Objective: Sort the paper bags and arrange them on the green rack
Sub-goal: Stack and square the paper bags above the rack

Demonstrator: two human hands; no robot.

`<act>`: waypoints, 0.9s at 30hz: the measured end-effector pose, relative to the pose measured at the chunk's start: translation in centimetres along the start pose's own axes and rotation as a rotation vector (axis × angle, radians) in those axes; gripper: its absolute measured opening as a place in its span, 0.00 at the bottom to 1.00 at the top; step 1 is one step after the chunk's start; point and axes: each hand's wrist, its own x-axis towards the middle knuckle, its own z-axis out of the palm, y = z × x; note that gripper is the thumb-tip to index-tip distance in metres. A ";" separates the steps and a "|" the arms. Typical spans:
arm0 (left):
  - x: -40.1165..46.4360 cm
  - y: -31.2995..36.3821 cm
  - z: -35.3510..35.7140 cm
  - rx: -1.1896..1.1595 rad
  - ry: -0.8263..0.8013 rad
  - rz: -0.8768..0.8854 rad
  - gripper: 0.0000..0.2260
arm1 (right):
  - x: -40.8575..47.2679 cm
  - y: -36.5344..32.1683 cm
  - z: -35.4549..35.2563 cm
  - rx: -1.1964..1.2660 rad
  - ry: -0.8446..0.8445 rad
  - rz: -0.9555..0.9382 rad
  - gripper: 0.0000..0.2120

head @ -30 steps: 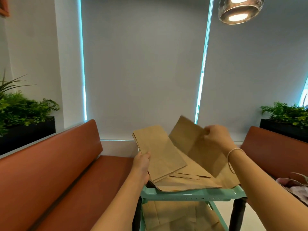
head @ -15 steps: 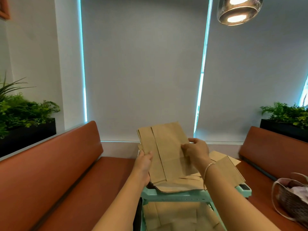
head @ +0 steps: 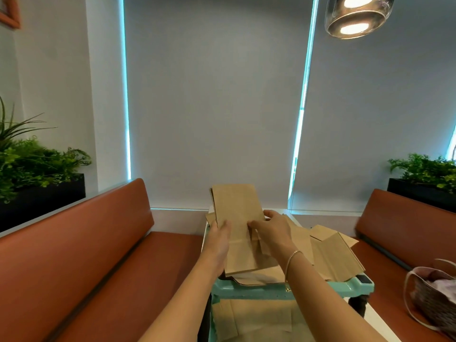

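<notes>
left hand point(head: 218, 239): grips the left edge of a flat brown paper bag point(head: 238, 225), fingers curled round it
right hand point(head: 270, 230): pinching the same bag's right edge, thin bracelet on the wrist
held bag: tilted up, just above the top shelf of the mint-green metal rack point(head: 249, 291), right over the pile lying there
loose bags point(head: 333, 255): more brown flat paper bags sprawled messy on the right side of that top shelf, one corner hanging past the edge
lower shelf bags point(head: 254, 319): another layer of brown bags lying flat underneath
around: rust-orange padded bench seats point(head: 81, 245) on both sides, dark woven basket point(head: 436, 299) on the right seat
</notes>
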 end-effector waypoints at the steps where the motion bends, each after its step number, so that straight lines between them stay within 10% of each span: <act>1: 0.0 0.0 0.0 0.002 0.005 0.027 0.16 | 0.0 -0.1 -0.2 -0.001 -0.009 0.006 0.27; 5: -0.3 1.4 0.3 -0.186 0.086 0.088 0.10 | -0.6 -0.3 -1.9 0.162 -0.145 0.073 0.25; 12: -0.6 4.2 3.6 -0.332 0.050 0.204 0.05 | -2.1 -0.3 -1.5 1.219 -0.268 0.273 0.12; 27: 0.3 11.1 2.8 -0.406 0.023 0.363 0.08 | -3.4 -2.1 -2.7 1.168 -0.221 0.281 0.10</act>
